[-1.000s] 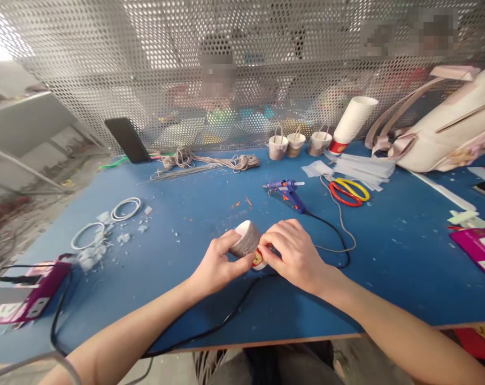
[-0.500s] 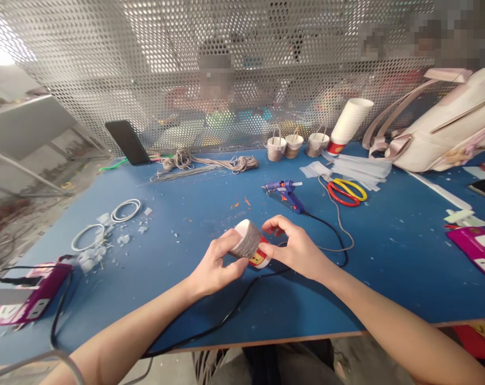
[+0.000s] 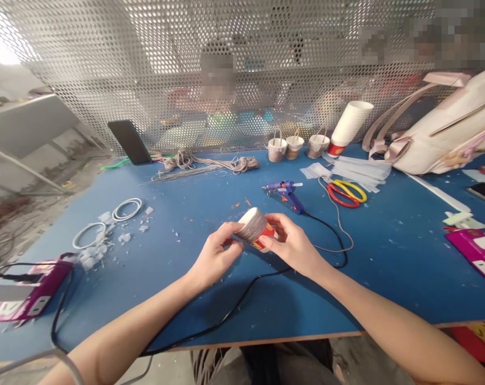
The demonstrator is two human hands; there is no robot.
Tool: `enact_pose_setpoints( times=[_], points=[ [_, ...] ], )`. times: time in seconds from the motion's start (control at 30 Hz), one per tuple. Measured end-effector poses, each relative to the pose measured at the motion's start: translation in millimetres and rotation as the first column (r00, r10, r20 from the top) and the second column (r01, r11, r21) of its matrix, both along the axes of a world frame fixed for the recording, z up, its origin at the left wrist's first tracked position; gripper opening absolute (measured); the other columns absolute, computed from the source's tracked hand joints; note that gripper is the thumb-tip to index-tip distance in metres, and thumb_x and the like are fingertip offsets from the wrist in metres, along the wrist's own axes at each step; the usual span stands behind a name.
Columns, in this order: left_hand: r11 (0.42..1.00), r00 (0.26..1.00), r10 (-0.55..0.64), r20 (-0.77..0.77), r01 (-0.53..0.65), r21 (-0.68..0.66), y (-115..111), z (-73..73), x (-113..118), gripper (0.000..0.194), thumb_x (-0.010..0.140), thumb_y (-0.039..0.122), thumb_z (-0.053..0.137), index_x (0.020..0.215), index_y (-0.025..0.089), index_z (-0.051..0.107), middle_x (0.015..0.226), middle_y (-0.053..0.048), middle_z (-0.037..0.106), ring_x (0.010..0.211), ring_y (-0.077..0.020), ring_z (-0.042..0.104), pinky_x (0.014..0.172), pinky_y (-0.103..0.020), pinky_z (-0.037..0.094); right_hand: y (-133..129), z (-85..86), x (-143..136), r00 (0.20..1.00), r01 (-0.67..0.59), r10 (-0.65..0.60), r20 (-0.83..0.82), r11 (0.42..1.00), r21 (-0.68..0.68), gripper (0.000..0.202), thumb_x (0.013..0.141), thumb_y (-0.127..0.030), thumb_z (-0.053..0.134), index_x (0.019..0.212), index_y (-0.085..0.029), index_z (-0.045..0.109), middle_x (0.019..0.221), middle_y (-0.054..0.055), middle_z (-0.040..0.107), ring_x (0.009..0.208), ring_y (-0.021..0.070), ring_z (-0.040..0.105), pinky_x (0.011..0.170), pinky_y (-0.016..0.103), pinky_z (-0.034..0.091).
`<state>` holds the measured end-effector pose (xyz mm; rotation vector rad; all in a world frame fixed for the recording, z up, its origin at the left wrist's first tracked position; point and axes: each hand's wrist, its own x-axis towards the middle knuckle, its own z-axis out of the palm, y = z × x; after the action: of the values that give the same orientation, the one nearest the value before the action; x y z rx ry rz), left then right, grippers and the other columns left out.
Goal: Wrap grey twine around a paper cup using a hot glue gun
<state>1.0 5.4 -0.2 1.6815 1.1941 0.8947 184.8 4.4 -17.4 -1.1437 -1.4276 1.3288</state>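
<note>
Between the fingers (image 3: 227, 229), a tilted cup (image 3: 253, 228)

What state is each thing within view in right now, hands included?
Paper cup: tilted, partly wrapped in cord
Right hand: closed around the cup's base end
Left hand: at the cup's rim, grip unclear
Glue gun: lying on its side, heat unknown
Scissors: lying flat, blade opening unclear
Phone: leaning, visible face dark
Stacked cups: nested, tilted
Three wrapped cups: upright
Cord bundles: lying bunched
</note>
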Motion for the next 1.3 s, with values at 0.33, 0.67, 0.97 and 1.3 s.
enact_pose_setpoints(
  times=[0.33, 0.67, 0.97, 1.3],
  points=[
    [0.999, 0.999, -0.034, -0.014, 0.034, 0.003, -2.2, -5.5, 2.1, 0.011, 0.072, 0.02, 0.058, 0.083, 0.016, 0.058, 0.074, 0.0, 0.061, 0.067, -0.0124, 0.057, 0.067, -0.026, 0.049, -3.9, 2.0, -2.9, 0.994, -0.029, 0.025, 0.108, 0.999, 0.042, 0.034, 0.078, -0.031, 0.062, 0.108, -0.019, 0.05, 0.105, 0.009, 0.066, 0.093, 0.0202, 0.065, 0.079, 0.036, 0.054],
    [0.998, 0.996, 0.055, 0.064, -0.052, -0.045, 0.4, -4.8, 3.7, 0.014, 0.071, 0.02, 0.059, 0.085, 0.016, 0.059, 0.078, 0.0, 0.064, 0.071, -0.013, 0.061, 0.071, -0.027, 0.05, -1.1, -6.0, 6.3, 0.895, -0.045, -0.249, 0.37, 0.775, 0.63, 0.012, 0.085, -0.02, 0.057, 0.096, -0.02, 0.06, 0.105, 0.01, 0.063, 0.1, 0.0209, 0.06, 0.088, 0.038, 0.049],
    [0.994, 0.993, 0.091, 0.073, -0.085, -0.075, 2.3, -10.6, 3.0, 0.015, 0.072, 0.021, 0.06, 0.086, 0.016, 0.059, 0.079, 0.0, 0.064, 0.071, -0.0129, 0.061, 0.069, -0.026, 0.05, -7.1, -1.2, 2.5, 0.832, -0.177, -0.324, 0.451, 0.615, 0.769, 0.009, 0.086, -0.015, 0.054, 0.081, -0.019, 0.06, 0.086, 0.006, 0.065, 0.08, 0.0179, 0.059, 0.073, 0.035, 0.047],
    [0.99, 0.988, 0.125, 0.085, -0.118, -0.079, 4.7, -9.8, 0.8, 0.015, 0.071, 0.022, 0.059, 0.084, 0.016, 0.058, 0.077, 0.001, 0.063, 0.07, -0.0129, 0.06, 0.068, -0.026, 0.049, -7.1, 10.0, 20.2, 0.924, -0.281, -0.117, 0.365, 0.439, 0.853, 0.013, 0.086, -0.026, 0.054, 0.093, -0.019, 0.062, 0.086, 0.008, 0.067, 0.081, 0.0202, 0.062, 0.071, 0.037, 0.048]
  ],
)
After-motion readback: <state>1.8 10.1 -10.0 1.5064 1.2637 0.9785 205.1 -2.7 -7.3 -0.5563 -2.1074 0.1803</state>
